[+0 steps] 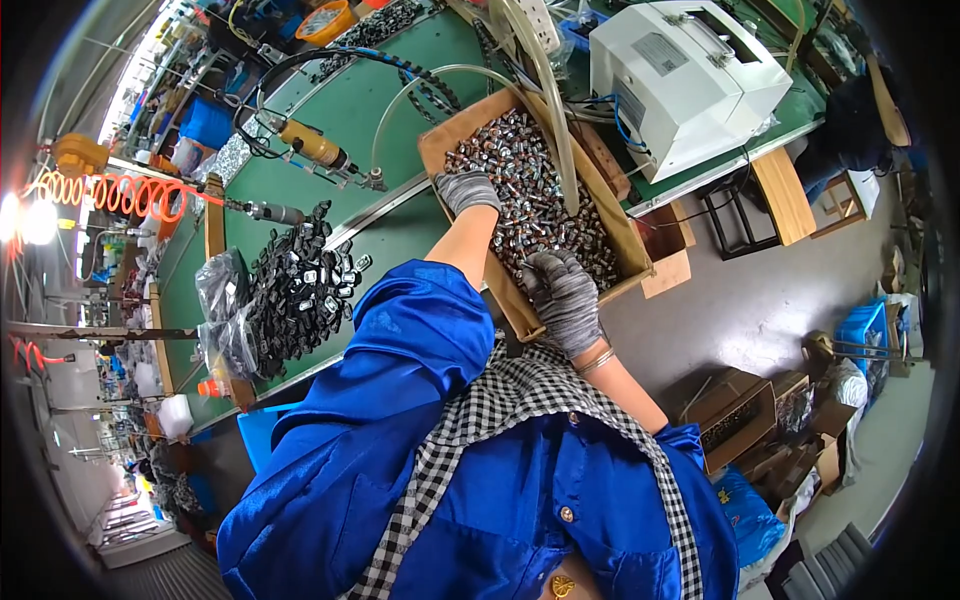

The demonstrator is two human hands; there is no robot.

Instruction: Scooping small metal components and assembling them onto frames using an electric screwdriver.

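A wooden box [613,226] stands tilted at the table's edge in front of me, filled with small metal parts [520,180] in silver and copper tones. My left hand [468,191], in a grey knit glove, grips the box's left wall near its far end. Nearer to me, my right hand [560,290], also gloved, reaches over the near end of the box. Its fingers are curled down at the parts; whatever they hold is hidden.
Black plastic pieces [300,285] lie heaped on the green table [385,235] at left, beside clear plastic bags [222,300]. A yellow power tool [310,143] hangs above. A white machine [690,85] stands at far right. Cardboard boxes [740,410] sit on the floor.
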